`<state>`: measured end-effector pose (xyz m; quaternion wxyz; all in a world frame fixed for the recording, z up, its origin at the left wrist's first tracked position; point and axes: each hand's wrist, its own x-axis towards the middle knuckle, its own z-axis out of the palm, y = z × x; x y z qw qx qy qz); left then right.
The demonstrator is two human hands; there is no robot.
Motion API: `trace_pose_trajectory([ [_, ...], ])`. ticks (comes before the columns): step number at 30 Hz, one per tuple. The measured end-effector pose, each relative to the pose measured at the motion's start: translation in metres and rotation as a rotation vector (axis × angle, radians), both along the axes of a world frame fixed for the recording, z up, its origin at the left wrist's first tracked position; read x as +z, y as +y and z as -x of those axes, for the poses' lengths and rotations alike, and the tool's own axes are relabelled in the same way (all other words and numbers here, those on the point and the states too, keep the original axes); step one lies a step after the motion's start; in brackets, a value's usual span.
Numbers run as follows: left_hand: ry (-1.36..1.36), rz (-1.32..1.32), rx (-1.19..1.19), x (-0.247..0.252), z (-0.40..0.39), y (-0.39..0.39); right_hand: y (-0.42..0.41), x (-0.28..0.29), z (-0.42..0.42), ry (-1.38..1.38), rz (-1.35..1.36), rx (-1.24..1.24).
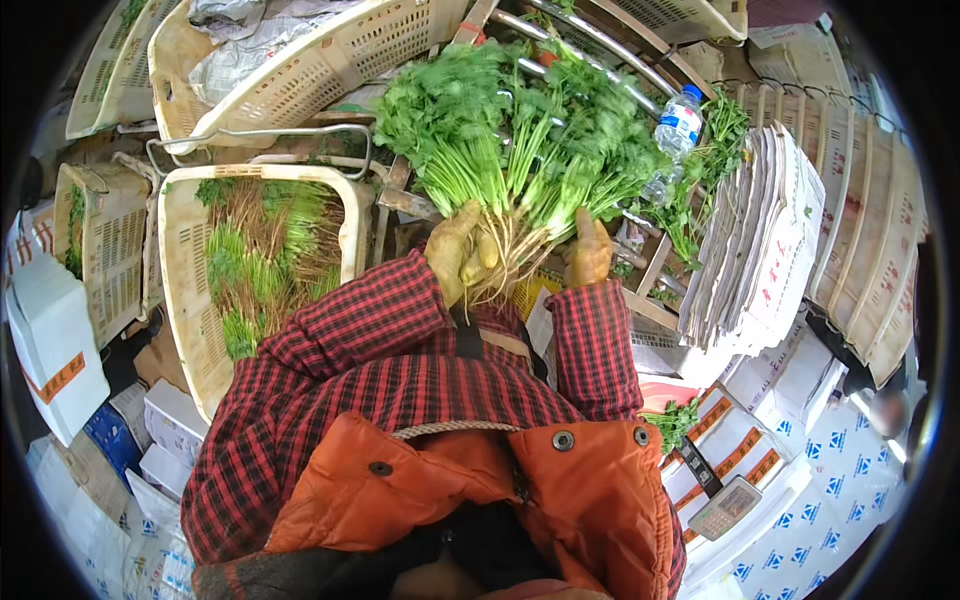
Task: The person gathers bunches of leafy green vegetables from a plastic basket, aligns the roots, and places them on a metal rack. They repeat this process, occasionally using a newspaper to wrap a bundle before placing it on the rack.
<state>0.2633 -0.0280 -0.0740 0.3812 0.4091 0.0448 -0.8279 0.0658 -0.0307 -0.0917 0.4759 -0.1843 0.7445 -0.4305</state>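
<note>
Before me a large bunch of leafy coriander (465,112) fans out away from my body, its pale roots (517,244) pointing towards me. My left hand (456,255), in what looks like a yellowish glove, grips the stem bases on the left side. On the right side my right hand (589,251) closes around stems near the roots, one finger extended along them. The leaves rest over a rack of metal bars (637,86). Leaves hide part of the rack, and the leaf tips are blurred.
Left of me stands a plastic crate (182,300) of bundled greens (274,255). Another crate (315,75) lies beyond. To the right are a plastic water bottle (679,124), a stack of newspapers (750,247), loose sprigs (694,187), nested crates (855,225) and a digital device with keys (725,508).
</note>
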Motion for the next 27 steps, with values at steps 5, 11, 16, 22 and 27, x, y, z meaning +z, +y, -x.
trace_pose_trajectory([
  [5, -0.166, 0.021, -0.09, -0.011, -0.003, 0.007, 0.011, -0.018, 0.028, 0.277, -0.005, 0.266],
  [11, -0.533, 0.29, -0.29, 0.016, -0.006, -0.004, -0.006, 0.027, -0.015, 0.149, -0.038, 0.502],
  [16, -0.348, 0.033, -0.36, 0.006, 0.019, -0.033, -0.018, 0.03, -0.034, 0.258, 0.31, 0.431],
  [22, -0.27, 0.072, -0.293, -0.002, 0.026, -0.033, -0.015, 0.013, -0.032, 0.197, 0.146, 0.352],
  [27, -0.223, 0.126, -0.298, 0.015, 0.026, -0.035, -0.013, 0.003, -0.035, 0.039, 0.279, 0.312],
])
